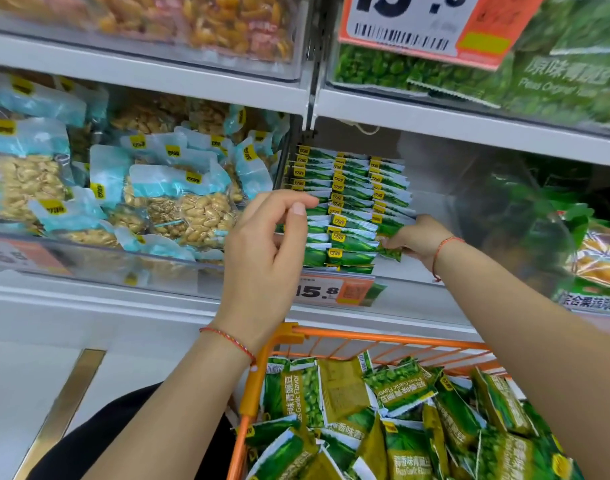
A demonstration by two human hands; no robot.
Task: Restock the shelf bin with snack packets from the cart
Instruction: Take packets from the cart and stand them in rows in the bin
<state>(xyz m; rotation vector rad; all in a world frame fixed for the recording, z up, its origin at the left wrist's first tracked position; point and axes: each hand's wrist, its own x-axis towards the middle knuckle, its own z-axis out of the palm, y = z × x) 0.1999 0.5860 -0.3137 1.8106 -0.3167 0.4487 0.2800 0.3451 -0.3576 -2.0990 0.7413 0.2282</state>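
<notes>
Taking the shelf bin as the landmark: to its left sits a neighbouring bin of peanut packs, none of the task's business. In front of the bin's left edge hovers the left hand, fingers loosely curled with thumb and forefinger near each other — nothing visibly held, so I judge it released. Inside the bin stand three neat rows of green snack packets, filling only its left part. At the near end of the rightmost row, the right hand pinches a small green packet, setting it into line. So the step in hand looks like placing. The next move calls for reaching down to the orange cart below the bin, where loose packets lie heaped, and taking up more.

The right fingertips are partly hidden behind the packet; the bin's right side is glare and blur, and the cart is cut off at the bottom edge.
</notes>
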